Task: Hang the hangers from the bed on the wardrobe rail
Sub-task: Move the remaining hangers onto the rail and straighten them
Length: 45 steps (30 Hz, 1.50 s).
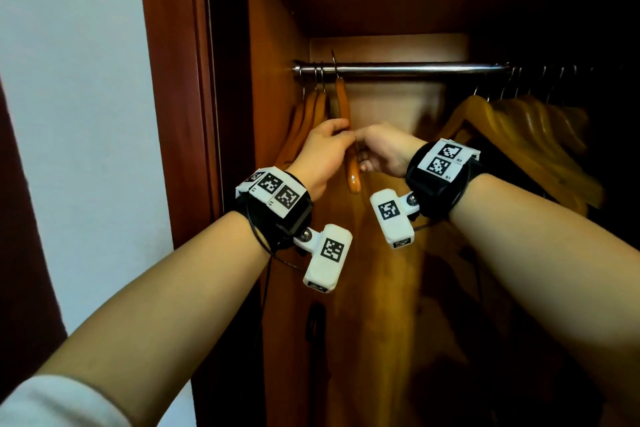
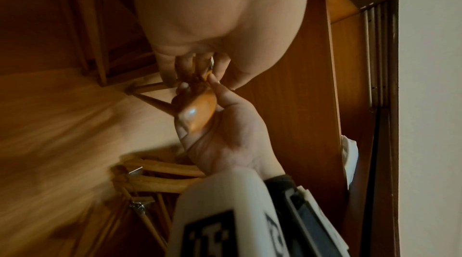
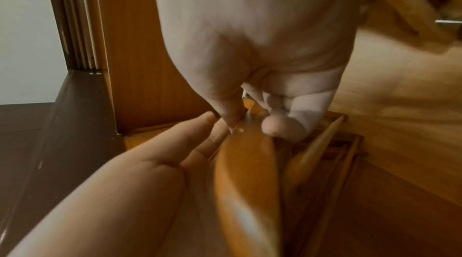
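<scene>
A wooden hanger [image 1: 343, 97] hangs edge-on at the left part of the steel wardrobe rail [image 1: 398, 68], its metal hook over the rail and tilted. My left hand [image 1: 329, 146] grips the hanger's arm from the left, thumb on the near side. From the right, my right hand [image 1: 381, 149] pinches the same arm between thumb and curled fingers. In the left wrist view the hanger's rounded end [image 2: 200, 111] lies against the right palm. The right wrist view shows the hanger [image 3: 247, 162] between both hands.
A few wooden hangers [image 1: 317, 104] hang at the rail's far left, against the wardrobe side panel [image 1: 273, 62]. Several more hangers [image 1: 519, 121] crowd the right part. The rail between the groups is bare. A dark door frame [image 1: 173, 80] and a white wall [image 1: 69, 80] lie left.
</scene>
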Available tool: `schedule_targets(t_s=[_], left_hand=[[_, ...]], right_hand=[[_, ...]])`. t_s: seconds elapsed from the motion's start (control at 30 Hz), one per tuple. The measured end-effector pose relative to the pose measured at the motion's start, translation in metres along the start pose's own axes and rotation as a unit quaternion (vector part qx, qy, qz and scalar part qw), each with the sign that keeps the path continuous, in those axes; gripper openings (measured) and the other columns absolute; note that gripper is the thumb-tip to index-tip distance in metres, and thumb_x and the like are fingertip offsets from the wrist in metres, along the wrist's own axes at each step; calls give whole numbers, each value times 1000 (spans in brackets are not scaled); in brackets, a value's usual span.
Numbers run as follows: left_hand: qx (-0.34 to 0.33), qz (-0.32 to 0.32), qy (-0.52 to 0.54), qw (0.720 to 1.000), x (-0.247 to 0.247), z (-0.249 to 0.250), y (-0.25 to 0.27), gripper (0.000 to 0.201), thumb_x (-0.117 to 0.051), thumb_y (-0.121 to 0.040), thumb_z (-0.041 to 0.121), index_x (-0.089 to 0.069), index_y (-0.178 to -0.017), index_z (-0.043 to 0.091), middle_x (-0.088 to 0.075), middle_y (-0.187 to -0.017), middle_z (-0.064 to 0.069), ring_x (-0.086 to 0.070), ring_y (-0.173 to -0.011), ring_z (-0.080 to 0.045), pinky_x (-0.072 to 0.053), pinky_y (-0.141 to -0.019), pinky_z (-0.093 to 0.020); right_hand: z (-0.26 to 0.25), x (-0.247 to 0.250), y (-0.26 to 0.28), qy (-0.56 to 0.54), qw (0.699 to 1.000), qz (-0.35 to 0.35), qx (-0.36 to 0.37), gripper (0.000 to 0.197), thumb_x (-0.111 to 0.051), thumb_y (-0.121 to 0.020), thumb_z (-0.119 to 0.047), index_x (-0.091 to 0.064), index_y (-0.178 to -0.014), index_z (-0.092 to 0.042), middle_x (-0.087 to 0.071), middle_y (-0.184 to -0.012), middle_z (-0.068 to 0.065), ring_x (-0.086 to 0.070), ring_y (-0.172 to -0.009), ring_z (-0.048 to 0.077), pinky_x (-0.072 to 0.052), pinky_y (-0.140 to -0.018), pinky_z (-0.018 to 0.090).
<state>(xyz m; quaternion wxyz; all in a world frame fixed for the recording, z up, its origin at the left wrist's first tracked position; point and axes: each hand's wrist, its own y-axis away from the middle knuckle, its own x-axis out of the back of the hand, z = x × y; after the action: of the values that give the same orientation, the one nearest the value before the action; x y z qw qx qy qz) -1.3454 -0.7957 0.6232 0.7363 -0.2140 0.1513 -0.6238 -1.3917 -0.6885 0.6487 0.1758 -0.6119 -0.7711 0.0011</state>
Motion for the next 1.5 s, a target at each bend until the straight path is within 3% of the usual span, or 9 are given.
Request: schedule_targets(t_s=[0.17, 0.33, 0.53, 0.67, 0.77, 0.87, 1.0, 1.27, 1.5], left_hand=[[1, 0, -12, 1000, 3, 1, 2, 42, -51, -99, 13, -49, -141, 11, -55, -138, -9, -56, -120, -20, -49, -101, -34], [-7, 5, -13, 1000, 2, -2, 7, 39, -51, -99, 10, -52, -137, 9, -56, -132, -5, -56, -108, -12, -50, -78, -13], [-40, 53, -49, 997, -6, -12, 10, 36, -55, -92, 6, -60, -127, 11, -60, -125, -5, -59, -111, -17, -52, -90, -26], [-105, 65, -135, 983, -20, -15, 17, 33, -53, -89, 7, -64, -118, 17, -58, -122, 0, -60, -102, -17, -53, -74, -23], [-134, 64, -172, 974, -35, -15, 23, 35, -53, -82, 4, -64, -110, 21, -56, -120, 0, -54, -110, -21, -46, -97, -36], [-165, 67, -178, 968, -52, -8, 30, 33, -52, -80, 3, -62, -104, 23, -55, -119, 1, -50, -116, -20, -39, -103, -34], [-206, 45, -157, 965, -82, 7, 39, 33, -50, -78, 2, -59, -98, 26, -54, -113, 3, -50, -116, -21, -37, -106, -36], [-110, -27, -38, 993, -146, 12, 43, 31, -51, -85, 4, -64, -98, 29, -60, -115, 4, -55, -107, -11, -45, -99, -30], [-30, -67, -5, 997, -156, 0, 39, 28, -51, -87, 2, -65, -104, 20, -61, -108, 2, -57, -105, -15, -47, -89, -26]], right_hand=[[0, -8, -1, -7, 1000, 2, -18, 14, -49, -98, -13, -59, -90, -7, -53, -66, 5, -53, -44, 14, -47, -38, 21], [10, -15, 1, -25, 999, 15, -18, 14, -48, -97, -12, -58, -87, -10, -50, -63, 3, -51, -42, 12, -44, -39, 23], [22, -12, 9, -50, 998, 23, 20, 12, -59, -95, -18, -62, -98, -6, -52, -69, 8, -52, -57, 19, -49, -55, 33], [28, 1, 25, -61, 997, 5, 46, 13, -52, -97, -9, -63, -103, -8, -57, -78, 10, -55, -63, 19, -54, -57, 33], [34, 15, 42, 22, 997, 20, 67, 24, -44, -97, -3, -61, -114, -5, -63, -86, 12, -63, -73, 21, -58, -61, 34], [37, 38, 54, 150, 983, 64, 82, 27, -45, -96, -3, -63, -117, -3, -64, -86, 9, -62, -76, 20, -54, -52, 29], [37, 74, 75, 317, 936, 125, 91, 31, -54, -84, -6, -69, -111, -12, -70, -90, 7, -65, -75, 20, -50, -61, 29], [28, 138, 121, 619, 754, 220, 16, 43, -60, -88, -25, -55, -130, -18, -48, -133, 13, -41, -127, 35, -38, -103, 47], [33, 146, 126, 677, 706, 193, -79, 55, -63, -86, -14, -47, -139, -18, -35, -144, 15, -31, -136, 37, -32, -110, 51]])
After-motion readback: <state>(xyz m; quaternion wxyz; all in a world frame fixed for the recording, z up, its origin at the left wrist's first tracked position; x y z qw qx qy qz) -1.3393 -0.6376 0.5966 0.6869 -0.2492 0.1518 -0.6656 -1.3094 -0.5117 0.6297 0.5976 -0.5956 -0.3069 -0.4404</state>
